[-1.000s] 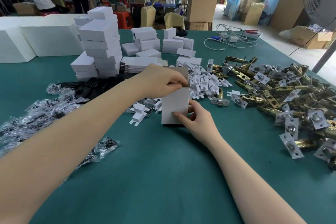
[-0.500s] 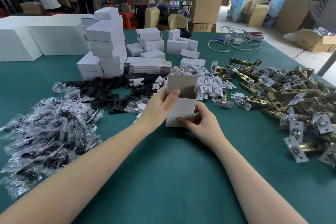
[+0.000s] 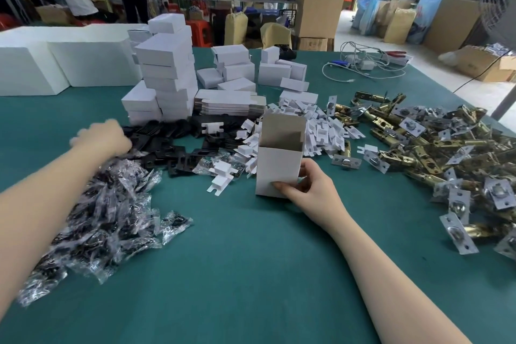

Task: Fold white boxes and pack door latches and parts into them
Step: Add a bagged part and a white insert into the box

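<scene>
Head view: the white box (image 3: 277, 173) stands upright and open-topped on the green surface (image 3: 251, 274), the right hand (image 3: 310, 193) gripping its lower right corner with curled fingers (image 3: 282, 186). The blurred left hand (image 3: 102, 138) hovers over black parts (image 3: 167, 145); its grip cannot be told. Brass latches (image 3: 418, 145) lie heaped to the right.

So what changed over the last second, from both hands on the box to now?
The left hand let go of the white box and swung out left, blurred, over the black parts near the bagged parts. The right hand keeps holding the box upright, top open. The latches stayed put.
</scene>
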{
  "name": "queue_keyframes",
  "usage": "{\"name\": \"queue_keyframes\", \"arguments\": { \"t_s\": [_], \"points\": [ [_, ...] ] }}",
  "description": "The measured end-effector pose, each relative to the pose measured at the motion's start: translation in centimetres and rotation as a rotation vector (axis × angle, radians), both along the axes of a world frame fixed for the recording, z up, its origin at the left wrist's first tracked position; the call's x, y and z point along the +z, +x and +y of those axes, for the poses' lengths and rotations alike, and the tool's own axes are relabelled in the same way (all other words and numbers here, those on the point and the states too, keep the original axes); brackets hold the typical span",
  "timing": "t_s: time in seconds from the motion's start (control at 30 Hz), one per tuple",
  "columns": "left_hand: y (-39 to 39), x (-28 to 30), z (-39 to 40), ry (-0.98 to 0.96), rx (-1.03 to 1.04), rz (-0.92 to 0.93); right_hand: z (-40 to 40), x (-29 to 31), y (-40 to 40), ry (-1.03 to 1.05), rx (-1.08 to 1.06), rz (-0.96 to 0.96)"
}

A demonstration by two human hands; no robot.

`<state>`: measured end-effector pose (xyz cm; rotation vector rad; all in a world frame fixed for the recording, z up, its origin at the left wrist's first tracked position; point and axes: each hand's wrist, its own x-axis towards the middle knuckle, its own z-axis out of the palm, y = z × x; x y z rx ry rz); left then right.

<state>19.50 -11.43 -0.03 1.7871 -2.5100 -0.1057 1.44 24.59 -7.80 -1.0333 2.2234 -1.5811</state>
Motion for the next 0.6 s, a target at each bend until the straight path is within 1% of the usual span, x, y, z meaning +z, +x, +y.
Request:
{"name": "queue_keyframes", "arguments": {
  "t_s": [0.03,0.1,0.2,0.27,0.3,0.33,0.4,0.43,0.47,0.5,0.53,0.57,0.6],
  "points": [
    [0.5,-0.5,-0.5,0.030,-0.057,-0.044,0.0,0.1,0.0,0.000,0.000,-0.002],
    [1.2,-0.9,-0.6,-0.007,-0.136,-0.055,0.1,0.2,0.2,-0.004,0.002,-0.009],
    [1.5,-0.4,0.4,-0.106,-0.102,0.047,0.1,0.3,0.3,-0.016,0.006,-0.021],
    [1.2,0.3,0.6,-0.133,-0.089,0.080,0.2,0.4,0.3,-0.014,0.009,-0.027],
    [1.1,0.6,0.6,-0.142,-0.099,0.124,0.2,0.4,0.3,-0.010,0.009,-0.028],
    [0.8,0.9,0.7,-0.143,-0.124,0.216,0.2,0.4,0.3,-0.006,0.009,-0.028],
    [0.0,1.6,0.6,-0.096,-0.178,0.498,0.2,0.5,0.3,-0.002,0.009,-0.029],
    [-0.5,2.0,0.6,-0.015,-0.187,0.687,0.2,0.5,0.3,-0.001,0.009,-0.029],
    [-1.1,2.5,0.8,0.132,-0.179,0.903,0.2,0.5,0.3,0.000,0.008,-0.028],
    [-1.5,2.9,1.2,0.320,-0.161,1.096,0.2,0.5,0.3,0.002,0.007,-0.028],
    [-1.9,3.2,1.6,0.503,-0.150,1.233,0.1,0.5,0.3,0.003,0.005,-0.028],
    [-2.2,3.4,2.0,0.650,-0.155,1.301,0.2,0.5,0.3,0.004,0.004,-0.028],
    [-2.5,3.6,2.6,0.759,-0.177,1.315,0.2,0.5,0.3,0.005,0.002,-0.029]
  ]
}}
